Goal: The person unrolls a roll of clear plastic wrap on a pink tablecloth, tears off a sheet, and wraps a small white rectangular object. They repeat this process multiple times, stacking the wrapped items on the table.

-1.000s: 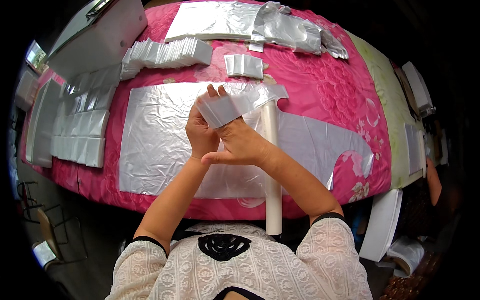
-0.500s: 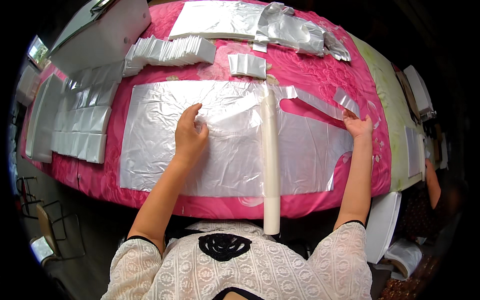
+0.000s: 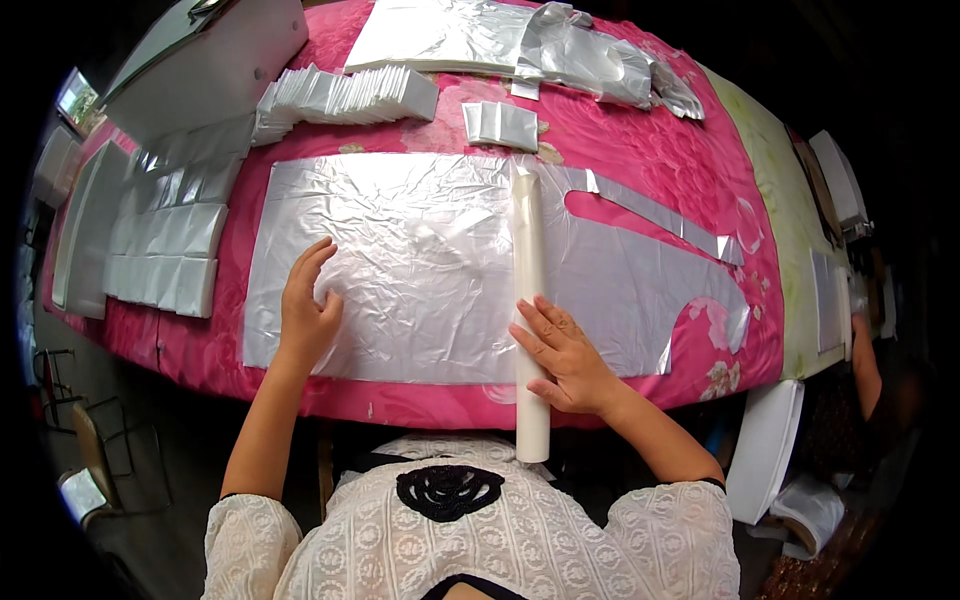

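A thin, silvery-white plastic apron (image 3: pixel 400 300) lies spread on the pink cloth, its lower part creased. Its strap and cut-out neck end point to the right. A long cream-coloured tube (image 3: pixel 531 230) lies across the apron, its near end reaching past the table edge. My right hand (image 3: pixel 568 358) rests on the near half of this tube, fingers stretched and apart, not wrapped round it. My left hand (image 3: pixel 312 305) is over the left part of the apron, thumb and fingers apart, holding nothing. I cannot tell whether it touches the plastic.
Beyond the apron sit a small group of folded white packets (image 3: pixel 502 125) and a long row of packets (image 3: pixel 350 97). A stack of plastic sheets (image 3: pixel 440 40) lies at the back. More packets (image 3: pixel 165 235) and a white box (image 3: pixel 205 75) are left. Someone's arm (image 3: pixel 866 365) shows far right.
My right hand has left the strap on the right and come down onto the tube. My left hand has moved left and nearer. The strap now lies down on the cloth.
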The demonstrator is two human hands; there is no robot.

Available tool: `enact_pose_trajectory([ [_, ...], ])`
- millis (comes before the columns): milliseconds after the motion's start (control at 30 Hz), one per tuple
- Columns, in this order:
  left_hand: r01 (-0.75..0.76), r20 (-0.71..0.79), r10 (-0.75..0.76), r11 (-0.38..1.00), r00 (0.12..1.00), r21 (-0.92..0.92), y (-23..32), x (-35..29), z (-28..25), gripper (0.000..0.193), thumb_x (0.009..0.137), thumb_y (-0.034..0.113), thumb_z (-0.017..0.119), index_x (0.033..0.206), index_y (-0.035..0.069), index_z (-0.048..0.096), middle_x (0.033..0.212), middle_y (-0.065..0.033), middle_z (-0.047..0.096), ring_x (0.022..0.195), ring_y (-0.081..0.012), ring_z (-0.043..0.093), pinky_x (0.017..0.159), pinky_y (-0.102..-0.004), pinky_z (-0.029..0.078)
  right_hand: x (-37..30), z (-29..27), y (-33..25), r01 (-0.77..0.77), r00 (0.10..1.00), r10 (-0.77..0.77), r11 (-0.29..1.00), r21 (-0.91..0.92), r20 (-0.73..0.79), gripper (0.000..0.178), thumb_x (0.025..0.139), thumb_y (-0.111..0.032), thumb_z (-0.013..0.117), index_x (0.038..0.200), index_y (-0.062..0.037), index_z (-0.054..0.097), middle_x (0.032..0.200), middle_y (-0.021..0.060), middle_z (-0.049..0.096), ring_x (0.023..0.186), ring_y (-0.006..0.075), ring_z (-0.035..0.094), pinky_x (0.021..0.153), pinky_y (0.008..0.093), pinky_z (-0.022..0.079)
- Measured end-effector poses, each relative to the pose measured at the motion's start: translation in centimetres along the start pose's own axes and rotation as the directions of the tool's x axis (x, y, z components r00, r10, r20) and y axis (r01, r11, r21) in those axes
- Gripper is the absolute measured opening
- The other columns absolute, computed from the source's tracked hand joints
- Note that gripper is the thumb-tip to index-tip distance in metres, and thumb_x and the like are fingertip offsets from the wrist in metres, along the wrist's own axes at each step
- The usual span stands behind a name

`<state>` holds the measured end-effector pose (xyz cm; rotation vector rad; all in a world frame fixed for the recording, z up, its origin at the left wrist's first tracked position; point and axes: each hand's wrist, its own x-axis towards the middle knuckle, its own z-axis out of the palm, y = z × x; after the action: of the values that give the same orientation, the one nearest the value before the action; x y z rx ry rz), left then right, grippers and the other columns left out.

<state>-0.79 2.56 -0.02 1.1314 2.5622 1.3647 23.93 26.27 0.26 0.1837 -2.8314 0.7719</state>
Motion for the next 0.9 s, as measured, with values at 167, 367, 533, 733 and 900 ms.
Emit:
enact_pose_trajectory([
  [167,0.059,0.016,-0.058,0.996,0.998,-0.071,-0.3,-2.1,-1.6,0.052,0.069,-0.009,0.045,0.119,0.003,0.05,0.129,-0.0117,0.048,0.119,-0.0252,0.046,0.095,-0.0343,0.039,7.6,3.9,-6.1,0.261,0.863,-0.423,0.842,0.472,0.277,0.052,0.089,-0.041,0.046,0.125,-0.003,0.048,0.13,0.0163,0.047,0.126,0.0312,0.037,0.104,0.047,0.026],
  [367,0.121,0.009,-0.121,0.988,0.993,-0.099,-0.8,-6.4,-4.7,0.051,0.069,-0.008,0.047,0.118,0.003,0.051,0.126,-0.0111,0.049,0.113,-0.0243,0.05,0.091,-0.0338,0.041,14.5,5.6,-8.4,0.385,0.878,-0.474,0.783,0.488,0.067,0.042,0.087,-0.033,0.053,0.116,-0.0029,0.054,0.12,0.0122,0.055,0.119,0.0299,0.045,0.1,0.0431,0.033],
  [533,0.233,-0.019,-0.235,0.968,0.972,-0.096,-0.3,-10.7,-6.7,0.045,0.073,-0.006,0.052,0.117,0.001,0.05,0.117,-0.0149,0.052,0.101,-0.0245,0.055,0.087,-0.0329,0.043,19.5,8.8,-4.2,0.452,0.892,-0.451,0.892,-0.025,0.042,0.049,0.085,-0.038,0.051,0.121,-0.0044,0.052,0.129,0.0109,0.047,0.128,0.0284,0.034,0.107,0.0443,0.022],
  [733,0.341,0.002,-0.349,0.916,0.937,0.209,0.4,-13.5,-7.2,0.069,0.072,0.019,0.07,0.124,-0.006,0.034,0.109,-0.0226,0.045,0.099,-0.0358,0.048,0.087,-0.0402,0.04,25.6,13.5,-9.5,0.422,0.89,-0.414,0.906,0.0,0.19,0.052,0.086,-0.038,0.047,0.128,-0.0072,0.046,0.135,0.0103,0.042,0.131,0.0288,0.029,0.109,0.045,0.018],
  [900,0.434,-0.111,-0.424,0.829,0.899,0.353,0.0,-13.5,-7.0,0.082,0.063,0.015,0.077,0.127,-0.002,0.03,0.106,-0.0217,0.048,0.097,-0.0354,0.05,0.086,-0.0397,0.041,27.5,17.1,-12.7,0.295,0.956,-0.295,0.953,-0.067,0.009,0.048,0.084,-0.027,0.049,0.126,-0.004,0.047,0.134,0.0137,0.043,0.132,0.0306,0.026,0.109,0.0469,0.014],
])
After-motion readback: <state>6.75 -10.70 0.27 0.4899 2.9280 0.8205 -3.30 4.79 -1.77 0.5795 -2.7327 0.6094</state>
